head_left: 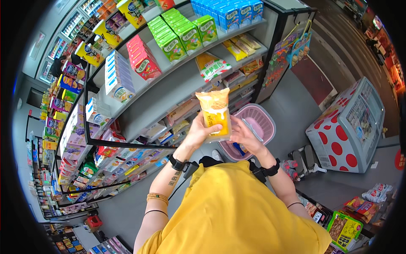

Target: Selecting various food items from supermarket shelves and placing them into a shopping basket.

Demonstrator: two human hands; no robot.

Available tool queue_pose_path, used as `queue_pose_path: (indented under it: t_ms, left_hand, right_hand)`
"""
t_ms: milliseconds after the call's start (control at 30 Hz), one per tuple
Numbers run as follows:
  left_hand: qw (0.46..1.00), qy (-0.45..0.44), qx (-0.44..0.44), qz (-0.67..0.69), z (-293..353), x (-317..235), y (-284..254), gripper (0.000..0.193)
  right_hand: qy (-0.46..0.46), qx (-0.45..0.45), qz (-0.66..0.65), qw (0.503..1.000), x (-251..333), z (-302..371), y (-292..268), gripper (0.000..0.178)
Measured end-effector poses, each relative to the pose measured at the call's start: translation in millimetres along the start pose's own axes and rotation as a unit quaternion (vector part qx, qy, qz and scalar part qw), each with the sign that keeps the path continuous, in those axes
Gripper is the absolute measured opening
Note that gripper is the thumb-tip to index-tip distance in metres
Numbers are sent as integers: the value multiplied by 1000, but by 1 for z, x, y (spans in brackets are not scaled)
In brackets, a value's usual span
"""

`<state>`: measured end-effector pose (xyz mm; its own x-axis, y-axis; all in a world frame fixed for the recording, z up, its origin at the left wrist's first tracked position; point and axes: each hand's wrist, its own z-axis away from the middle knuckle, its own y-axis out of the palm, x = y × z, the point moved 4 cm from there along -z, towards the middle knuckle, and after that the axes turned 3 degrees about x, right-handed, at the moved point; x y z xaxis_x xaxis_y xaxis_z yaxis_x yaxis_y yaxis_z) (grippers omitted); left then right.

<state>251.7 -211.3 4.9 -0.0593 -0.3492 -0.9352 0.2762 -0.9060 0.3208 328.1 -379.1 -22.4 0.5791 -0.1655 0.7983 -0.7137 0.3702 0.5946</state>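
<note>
In front of me, above the shelf's edge, I hold up a yellow and orange snack packet (217, 114) with a clear, crimped film wrapper. My left hand (202, 130) grips its lower left side, the thumb pressed flat across the front. At the lower right edge, my right hand (246, 136) has its fingers bent against the packet, some of them hidden behind it. Below and beyond the right hand stands a pink plastic basket (267, 116) on the floor. A blue packet (241, 149) lies inside it, partly covered by my hand.
The shelf (158, 95) ahead carries green cartons (177, 38), red cartons (142, 59), blue cartons (230, 19) and a bread packet (211, 67). A red-dotted freezer (338, 135) stands to the right, near bottles (290, 168). A lower shelf of snacks (110, 165) runs along the left.
</note>
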Motion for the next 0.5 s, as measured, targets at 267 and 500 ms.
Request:
queue_pose_path:
  t_ms: [267, 500]
  left_hand:
    - [995, 98, -3, -30, 14, -23, 47, 76]
    - [1000, 12, 5, 7, -10, -12, 49, 73]
  right_hand:
    - [64, 39, 96, 993, -11, 10, -2, 54]
    - [17, 34, 90, 995, 2, 22, -2, 51]
